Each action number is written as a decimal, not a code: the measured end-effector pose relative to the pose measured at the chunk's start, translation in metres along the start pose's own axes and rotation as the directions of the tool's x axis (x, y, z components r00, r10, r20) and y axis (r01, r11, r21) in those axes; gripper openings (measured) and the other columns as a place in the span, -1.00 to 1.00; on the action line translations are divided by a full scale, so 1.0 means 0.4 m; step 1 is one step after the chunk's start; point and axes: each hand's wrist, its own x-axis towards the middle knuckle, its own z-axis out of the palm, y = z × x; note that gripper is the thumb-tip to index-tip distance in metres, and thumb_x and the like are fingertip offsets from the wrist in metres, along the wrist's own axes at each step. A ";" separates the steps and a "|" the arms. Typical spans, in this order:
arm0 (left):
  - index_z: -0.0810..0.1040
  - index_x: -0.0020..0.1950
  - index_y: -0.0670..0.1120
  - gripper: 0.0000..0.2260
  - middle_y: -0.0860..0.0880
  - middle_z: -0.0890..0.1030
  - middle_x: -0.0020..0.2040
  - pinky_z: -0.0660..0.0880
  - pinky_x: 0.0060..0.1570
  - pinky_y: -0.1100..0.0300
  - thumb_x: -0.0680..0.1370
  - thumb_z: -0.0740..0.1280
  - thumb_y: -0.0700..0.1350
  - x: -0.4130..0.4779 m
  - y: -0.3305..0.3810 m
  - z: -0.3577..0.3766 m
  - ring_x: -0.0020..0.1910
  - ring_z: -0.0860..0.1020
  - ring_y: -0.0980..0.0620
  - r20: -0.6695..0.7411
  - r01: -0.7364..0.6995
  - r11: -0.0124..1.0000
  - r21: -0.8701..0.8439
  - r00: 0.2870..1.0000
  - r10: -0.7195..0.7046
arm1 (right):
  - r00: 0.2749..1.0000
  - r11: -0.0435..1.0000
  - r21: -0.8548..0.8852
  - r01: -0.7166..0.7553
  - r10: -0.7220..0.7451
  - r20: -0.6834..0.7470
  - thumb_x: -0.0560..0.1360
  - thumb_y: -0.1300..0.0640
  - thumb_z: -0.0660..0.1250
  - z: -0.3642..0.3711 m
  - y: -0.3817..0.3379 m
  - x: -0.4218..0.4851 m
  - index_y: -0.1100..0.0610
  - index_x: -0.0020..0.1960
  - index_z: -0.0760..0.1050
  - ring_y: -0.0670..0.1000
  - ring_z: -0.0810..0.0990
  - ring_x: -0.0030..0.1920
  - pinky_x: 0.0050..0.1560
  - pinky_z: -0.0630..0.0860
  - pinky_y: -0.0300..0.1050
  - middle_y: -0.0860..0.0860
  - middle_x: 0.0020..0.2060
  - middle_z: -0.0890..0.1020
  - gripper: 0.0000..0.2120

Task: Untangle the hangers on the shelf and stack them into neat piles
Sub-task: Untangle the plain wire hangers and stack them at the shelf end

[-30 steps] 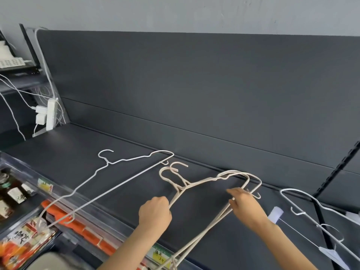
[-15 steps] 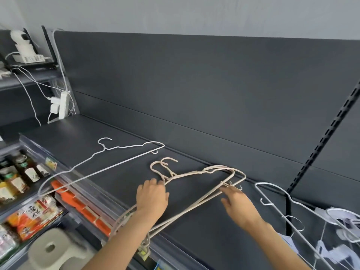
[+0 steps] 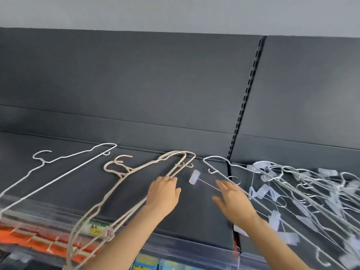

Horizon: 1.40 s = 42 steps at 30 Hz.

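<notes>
A pile of beige hangers (image 3: 116, 189) lies on the dark shelf (image 3: 68, 184), its lower ends hanging past the front edge. My left hand (image 3: 163, 192) rests on the pile's right side with its fingers stretched toward the shoulder bend. One white hanger (image 3: 64, 168) lies alone to the left. My right hand (image 3: 232, 197) hovers with fingers spread at the left edge of a tangled heap of white hangers with clips (image 3: 296, 193). It holds nothing.
The grey back panel (image 3: 155, 90) rises behind the shelf, with a slotted upright (image 3: 247, 98) between two bays. Below the clear front rail (image 3: 175, 248) sit orange price strips and coloured packages. A loose clip on a wire (image 3: 194, 177) lies between my hands.
The view has swung right, bringing the tangled white heap into sight. My left hand slid from the beige hooks to the pile's right side. My right hand left the beige pile and moved toward the heap.
</notes>
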 end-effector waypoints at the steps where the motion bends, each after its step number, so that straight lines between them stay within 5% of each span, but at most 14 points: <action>1: 0.40 0.31 -0.10 -0.67 -0.07 0.52 0.26 0.39 0.23 0.06 0.60 0.14 0.00 0.000 0.021 0.005 0.25 0.44 -0.07 0.003 -0.027 1.000 -0.007 1.000 0.027 | 1.000 1.000 -0.004 -0.027 0.027 -0.004 0.58 -0.04 0.13 -0.004 0.018 -0.022 0.12 0.47 0.14 0.01 0.26 0.42 0.41 0.19 -0.14 -0.01 0.42 0.31 -0.48; 8: 0.46 0.23 -0.11 -0.72 -0.04 0.52 0.22 0.47 0.05 0.10 0.59 0.16 -0.03 -0.008 0.177 0.026 0.15 0.49 -0.05 0.021 -0.174 0.981 -0.085 0.984 0.177 | 0.981 0.982 0.000 -0.190 0.190 -0.048 0.56 -0.03 0.15 -0.056 0.139 -0.164 0.09 0.44 0.19 0.04 0.31 0.37 0.35 0.28 -0.09 -0.02 0.37 0.37 -0.51; 16: 0.44 0.27 -0.09 -0.71 -0.02 0.56 0.19 0.43 0.13 0.11 0.60 0.15 -0.03 -0.025 0.403 0.053 0.23 0.45 -0.02 0.027 -0.301 0.945 -0.130 0.951 0.307 | 0.946 0.948 0.006 -0.317 0.317 -0.064 0.56 -0.07 0.15 -0.121 0.314 -0.315 0.12 0.46 0.16 0.06 0.29 0.40 0.37 0.29 -0.04 0.01 0.41 0.32 -0.47; 30: 0.45 0.28 -0.13 -0.69 -0.06 0.54 0.22 0.44 0.15 0.09 0.59 0.16 -0.03 -0.119 0.907 0.146 0.24 0.46 -0.04 0.054 -0.331 0.926 -0.181 0.937 0.345 | 0.916 0.920 0.042 -0.390 0.392 -0.090 0.55 -0.05 0.18 -0.259 0.739 -0.614 0.12 0.45 0.18 0.06 0.31 0.40 0.37 0.30 -0.05 0.03 0.41 0.33 -0.47; 42: 0.42 0.32 -0.10 -0.68 -0.03 0.53 0.25 0.42 0.23 0.09 0.60 0.14 -0.04 -0.092 1.043 0.186 0.26 0.44 -0.01 0.081 -0.320 0.931 -0.174 0.938 0.337 | 0.892 0.893 0.094 -0.441 0.447 -0.066 0.56 0.01 0.16 -0.288 0.898 -0.664 0.14 0.36 0.29 0.09 0.44 0.26 0.23 0.43 -0.03 0.07 0.28 0.45 -0.59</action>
